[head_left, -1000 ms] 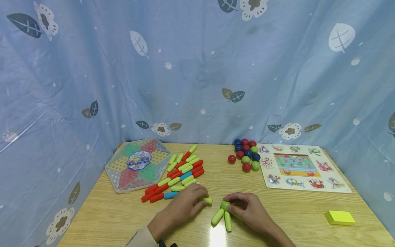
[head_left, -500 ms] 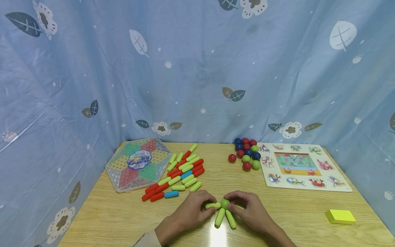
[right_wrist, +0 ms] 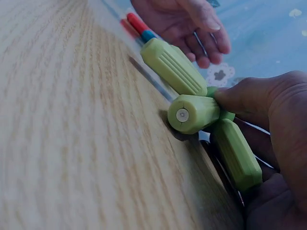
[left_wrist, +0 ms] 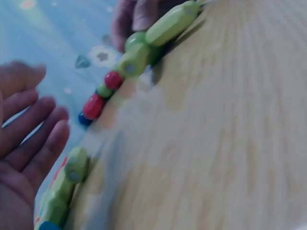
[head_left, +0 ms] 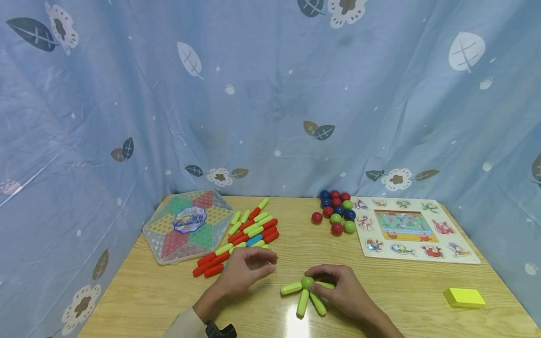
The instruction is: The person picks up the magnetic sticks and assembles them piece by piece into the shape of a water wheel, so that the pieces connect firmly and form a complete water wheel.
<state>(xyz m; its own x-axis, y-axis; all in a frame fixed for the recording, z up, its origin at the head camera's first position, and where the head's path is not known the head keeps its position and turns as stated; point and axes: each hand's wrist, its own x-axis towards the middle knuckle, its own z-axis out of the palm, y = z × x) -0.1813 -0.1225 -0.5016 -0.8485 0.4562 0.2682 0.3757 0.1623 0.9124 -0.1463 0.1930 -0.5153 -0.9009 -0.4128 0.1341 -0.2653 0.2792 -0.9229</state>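
My right hand pinches a green ball between thumb and fingers, low over the table. Several yellow-green rods fan out from the ball like spokes. A metal disc shows in the end of one rod in the right wrist view. To the left, my left hand holds nothing, its fingers spread loosely in the left wrist view. It hovers at the near edge of a group of red, yellow-green and blue rods, hiding part of it.
Red, blue and green balls cluster at the back, touching or close to a sea-animal puzzle board. A hexagonal Chinese checkers box lies at the back left. A yellow block sits at the right. Behind the table hangs a blue curtain.
My left hand brought a yellow-green rod to the left side of the green ball, let go and drew back left toward the loose rods. My right hand has kept its hold on the ball.
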